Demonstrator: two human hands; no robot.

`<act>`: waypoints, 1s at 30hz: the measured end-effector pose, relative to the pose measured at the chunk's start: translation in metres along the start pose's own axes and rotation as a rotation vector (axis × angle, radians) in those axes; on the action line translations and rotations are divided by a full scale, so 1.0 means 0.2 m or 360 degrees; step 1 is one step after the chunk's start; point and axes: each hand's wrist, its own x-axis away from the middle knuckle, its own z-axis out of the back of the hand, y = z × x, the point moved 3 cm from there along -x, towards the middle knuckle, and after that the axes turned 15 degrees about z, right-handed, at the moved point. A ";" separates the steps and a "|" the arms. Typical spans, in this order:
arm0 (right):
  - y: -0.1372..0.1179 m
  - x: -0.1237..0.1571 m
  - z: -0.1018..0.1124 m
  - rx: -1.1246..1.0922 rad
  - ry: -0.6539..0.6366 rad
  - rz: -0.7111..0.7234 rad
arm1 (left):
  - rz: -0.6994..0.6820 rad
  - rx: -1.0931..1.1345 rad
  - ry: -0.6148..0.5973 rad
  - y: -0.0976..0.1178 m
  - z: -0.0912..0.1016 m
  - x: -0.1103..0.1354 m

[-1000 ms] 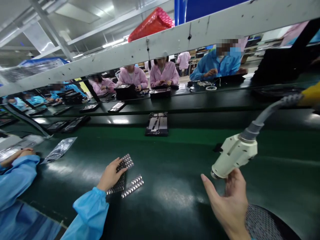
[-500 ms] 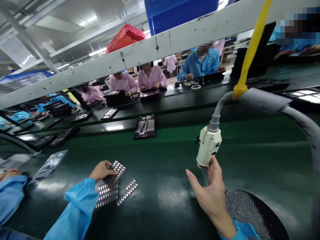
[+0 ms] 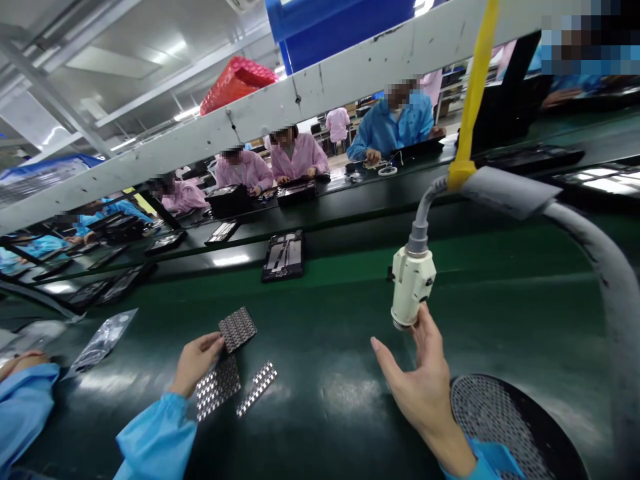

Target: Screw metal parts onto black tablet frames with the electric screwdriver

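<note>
My left hand [image 3: 194, 361] pinches a small dark gridded sheet [image 3: 238, 329] by its lower corner and holds it tilted just above the dark green belt [image 3: 325, 427]. Two more gridded pieces, a wider one [image 3: 219, 386] and a narrow strip [image 3: 257, 388], lie flat on the belt by that hand. My right hand [image 3: 419, 387] is spread, thumb out, with its fingertips under the lower end of a cream-coloured hanging tool [image 3: 411, 287]. A grey hose [image 3: 590, 253] and a yellow strap [image 3: 473, 93] hold that tool up.
A round black mesh disc [image 3: 505, 427] lies by my right wrist. A clear plastic bag [image 3: 100, 340] sits at the left, near another person's blue sleeve [image 3: 23, 400]. A dark open device [image 3: 283, 256] rides the far belt lane. Several workers in pink and blue coats sit beyond.
My left hand has lifted one gridded sheet off the pile, leaving two pieces on the belt. The hanging tool swung left and turned upright, and my right hand followed to its lower end.
</note>
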 end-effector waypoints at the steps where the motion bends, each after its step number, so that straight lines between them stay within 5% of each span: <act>1: 0.00 0.00 0.00 0.0002 0.0001 0.0000 | -0.0026 -0.0052 0.0002 -0.01 0.01 0.02; 4: 0.00 0.00 -0.01 0.0012 -0.0011 -0.0012 | -0.0248 -0.0346 -0.0059 0.01 0.02 0.08; 8: 0.00 0.00 -0.01 0.0009 -0.0035 -0.0048 | -0.0822 -0.0858 -0.0051 0.04 -0.06 0.19; 13: 0.01 0.00 0.01 0.0010 -0.0013 -0.0055 | -0.1158 -0.1189 -0.0062 -0.04 -0.37 0.41; 17: 0.02 -0.01 0.01 0.0042 0.0036 0.0015 | -0.1430 -0.1439 -0.0287 -0.02 -0.70 0.66; 24: 0.07 -0.02 0.02 0.0160 0.0147 0.0140 | -0.1969 -0.1190 -0.0723 0.21 -1.09 0.90; 27: 0.07 -0.02 0.04 0.0259 0.0160 0.0269 | -0.1958 -0.0913 -0.0582 0.25 -1.12 0.88; 30: 0.04 -0.02 0.05 0.0345 0.0155 0.0413 | -0.1859 -0.0793 -0.0388 0.26 -1.05 0.79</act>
